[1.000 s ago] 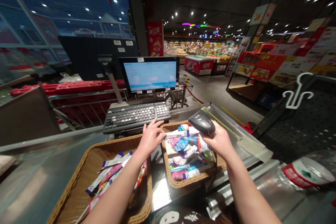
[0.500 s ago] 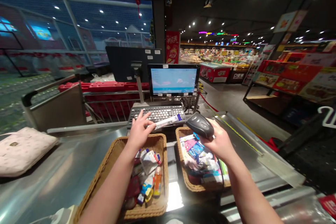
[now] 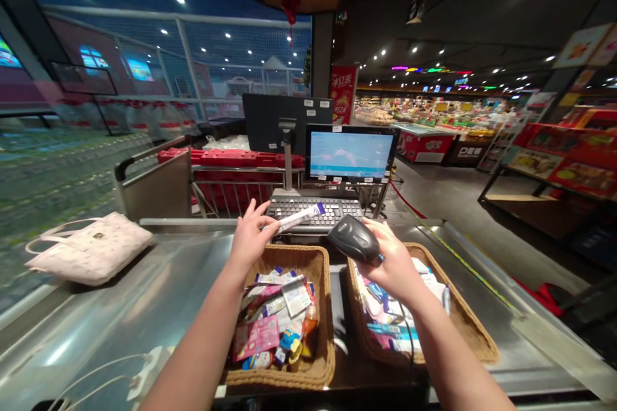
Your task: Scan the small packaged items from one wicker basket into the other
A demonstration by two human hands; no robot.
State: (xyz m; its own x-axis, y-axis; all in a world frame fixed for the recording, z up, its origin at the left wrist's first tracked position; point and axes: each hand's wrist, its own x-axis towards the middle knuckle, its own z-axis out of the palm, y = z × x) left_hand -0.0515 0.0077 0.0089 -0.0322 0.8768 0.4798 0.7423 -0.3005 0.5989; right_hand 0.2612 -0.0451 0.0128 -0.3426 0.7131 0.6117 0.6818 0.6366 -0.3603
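Observation:
My left hand pinches one end of a slim white stick packet with a dark blue tip. The packet points right, held over the keyboard. My right hand is wrapped round a black barcode scanner, its head facing left towards the packet without touching it. Below my left hand stands a wicker basket with several small packets and a small orange bottle. A second wicker basket holding more packets is under my right forearm, which partly hides it.
A lit monitor stands behind the keyboard, beside a dark screen seen from its back. On the metal counter, a pale pink handbag lies at left and a white power strip at front left. The scanner's cable hangs down over the right basket.
My view has turned left, so the counter and baskets appear further right. The scanner has come left, closer to my left hand. Both hands keep their hold.

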